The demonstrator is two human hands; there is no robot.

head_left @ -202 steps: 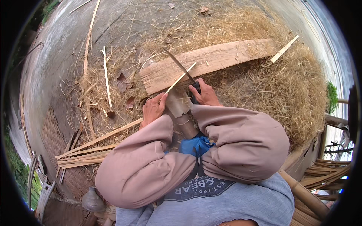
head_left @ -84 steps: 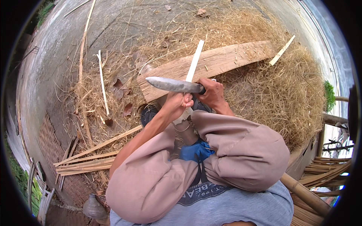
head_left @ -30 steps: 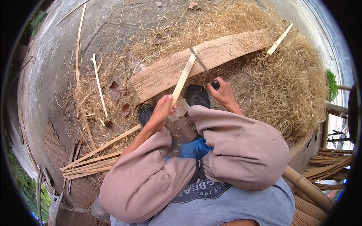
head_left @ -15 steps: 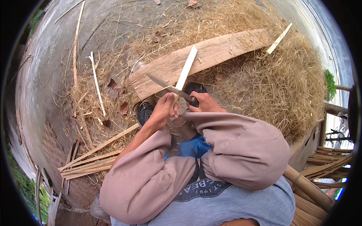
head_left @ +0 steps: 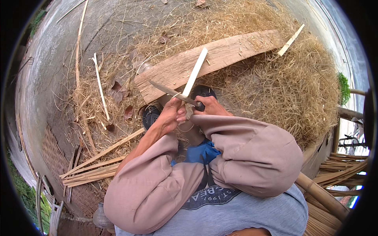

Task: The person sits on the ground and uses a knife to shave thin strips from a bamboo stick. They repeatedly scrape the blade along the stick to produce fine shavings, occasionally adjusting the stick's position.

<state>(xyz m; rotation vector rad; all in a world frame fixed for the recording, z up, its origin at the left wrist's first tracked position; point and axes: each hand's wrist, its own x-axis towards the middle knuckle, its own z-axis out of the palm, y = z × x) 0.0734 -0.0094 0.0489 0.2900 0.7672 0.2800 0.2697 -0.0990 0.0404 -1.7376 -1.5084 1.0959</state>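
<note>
My left hand [head_left: 172, 113] is closed around the near end of a pale bamboo strip [head_left: 195, 72], which points away over the board. In my right hand [head_left: 214, 106] is the dark handle of a knife [head_left: 170, 90]. Its blade crosses the strip just beyond my left fingers, tip to the left. A thin curl of shaving shows by the blade. Beneath the strip's far end lies a wide wooden board [head_left: 232, 51], slanting from near my feet up to the right.
Heaps of fine shavings [head_left: 275, 98] cover the ground around the board. Several split bamboo strips [head_left: 94, 173] lie by my left leg. A short strip [head_left: 291, 40] rests at the board's far right end. A bamboo pole [head_left: 321, 196] and bundled strips stand at my right.
Both hands and the knife have shifted very slightly left. The blade's tip now sits a little farther left and away. The grips are the same.
</note>
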